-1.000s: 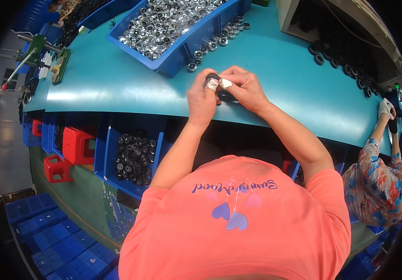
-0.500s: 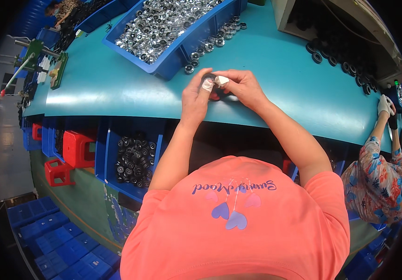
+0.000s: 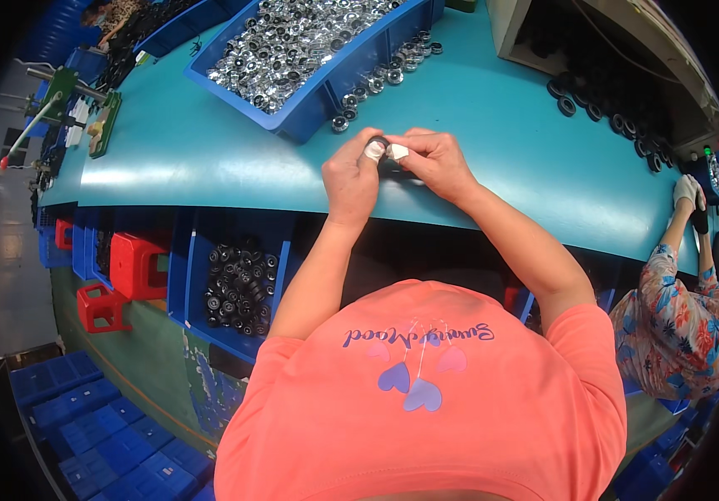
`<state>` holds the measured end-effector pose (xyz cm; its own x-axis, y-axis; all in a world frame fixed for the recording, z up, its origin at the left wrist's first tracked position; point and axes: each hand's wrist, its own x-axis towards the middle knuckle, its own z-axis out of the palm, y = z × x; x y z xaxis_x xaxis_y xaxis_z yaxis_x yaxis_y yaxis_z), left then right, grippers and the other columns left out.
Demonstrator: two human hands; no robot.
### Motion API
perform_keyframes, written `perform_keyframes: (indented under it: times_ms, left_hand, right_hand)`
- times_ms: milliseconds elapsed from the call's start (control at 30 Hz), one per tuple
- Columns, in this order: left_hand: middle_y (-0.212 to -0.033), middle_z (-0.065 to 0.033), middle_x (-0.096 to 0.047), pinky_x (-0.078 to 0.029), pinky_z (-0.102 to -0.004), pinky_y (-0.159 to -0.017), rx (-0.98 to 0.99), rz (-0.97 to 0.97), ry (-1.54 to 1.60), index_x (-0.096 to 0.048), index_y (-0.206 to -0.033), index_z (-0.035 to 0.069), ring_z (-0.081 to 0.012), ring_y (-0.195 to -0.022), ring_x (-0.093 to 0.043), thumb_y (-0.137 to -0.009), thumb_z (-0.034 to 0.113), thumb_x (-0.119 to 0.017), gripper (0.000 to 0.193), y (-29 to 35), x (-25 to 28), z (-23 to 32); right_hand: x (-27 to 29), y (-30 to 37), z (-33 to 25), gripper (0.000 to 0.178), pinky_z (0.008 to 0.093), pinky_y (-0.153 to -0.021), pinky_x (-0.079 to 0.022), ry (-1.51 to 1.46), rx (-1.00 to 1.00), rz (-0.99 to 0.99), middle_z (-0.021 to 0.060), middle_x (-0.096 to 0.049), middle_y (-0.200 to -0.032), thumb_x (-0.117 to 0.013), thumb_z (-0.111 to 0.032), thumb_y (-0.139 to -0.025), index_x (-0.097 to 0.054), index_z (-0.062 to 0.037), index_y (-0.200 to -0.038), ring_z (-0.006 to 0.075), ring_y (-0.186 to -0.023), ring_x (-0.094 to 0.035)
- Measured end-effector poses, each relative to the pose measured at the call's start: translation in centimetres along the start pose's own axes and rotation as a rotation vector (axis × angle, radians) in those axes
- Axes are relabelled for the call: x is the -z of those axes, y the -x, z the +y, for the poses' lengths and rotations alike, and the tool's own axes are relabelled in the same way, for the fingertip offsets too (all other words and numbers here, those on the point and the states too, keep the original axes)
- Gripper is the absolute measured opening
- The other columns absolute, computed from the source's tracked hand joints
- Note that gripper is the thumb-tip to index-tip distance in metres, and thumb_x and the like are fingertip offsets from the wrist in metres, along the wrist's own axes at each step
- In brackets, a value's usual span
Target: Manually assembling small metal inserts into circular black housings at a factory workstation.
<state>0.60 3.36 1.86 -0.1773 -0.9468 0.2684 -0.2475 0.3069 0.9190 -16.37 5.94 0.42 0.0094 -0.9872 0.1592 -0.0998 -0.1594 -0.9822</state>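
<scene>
Close together over the near edge of the bench, both my hands grip one small black ring-shaped wheel part. My left hand is closed around its left side, the thumb in a white wrap pressing on it. From the right, my right hand pinches the same part, with a white wrap on a fingertip. Fingers cover most of the part, so I cannot tell whether anything sits inside the ring. Just beyond my hands lie loose shiny silver hubs in a row.
A blue bin full of silver hubs stands on the turquoise bench. Black rings lie at far right by a beige box. Below the bench a bin holds black wheels. Red stools, a green hand press and a co-worker are around.
My left hand has rolled slightly and its wrapped thumb has shifted right, with the black part turned a little between my fingers. A reddish patch beneath my hands is no longer visible.
</scene>
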Motion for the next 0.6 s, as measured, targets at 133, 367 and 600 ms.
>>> perform_keyframes:
  times_ms: [133,367,600]
  left_hand:
    - [-0.089,-0.0114,-0.072,-0.053,-0.0299,-0.072,-0.082,0.006,-0.051,-0.071,-0.112,0.001,-0.0163,-0.079,-0.067,-0.098,0.011,-0.062,0.019,-0.4,0.1,-0.4]
    - [-0.091,-0.0082,-0.073,-0.053,-0.0291,-0.074,0.172,-0.139,0.123,-0.071,-0.113,0.002,-0.013,-0.083,-0.065,-0.099,0.014,-0.06,0.022,-0.9,1.6,-0.1]
    - [-0.095,-0.0092,-0.072,-0.053,-0.0298,-0.08,0.103,-0.044,0.082,-0.07,-0.114,0.001,-0.0153,-0.086,-0.066,-0.098,0.01,-0.058,0.022,-0.8,0.0,-1.8]
  right_hand:
    - [-0.4,0.0,-0.5,0.027,0.0261,-0.064,-0.047,0.03,0.046,0.014,0.0016,-0.068,-0.083,-0.07,-0.012,-0.089,-0.077,-0.0102,-0.115,0.0082,-0.072,-0.057]
    - [-0.4,-0.7,-0.6,0.026,0.0255,-0.064,-0.049,-0.178,-0.24,-0.003,0.001,-0.07,-0.084,-0.071,-0.013,-0.089,-0.077,-0.0068,-0.114,0.0076,-0.073,-0.061]
    - [-0.4,-0.6,-0.7,0.029,0.0255,-0.068,-0.053,-0.146,-0.189,-0.036,0.0049,-0.074,-0.094,-0.07,-0.014,-0.089,-0.075,-0.002,-0.115,0.0092,-0.075,-0.064]
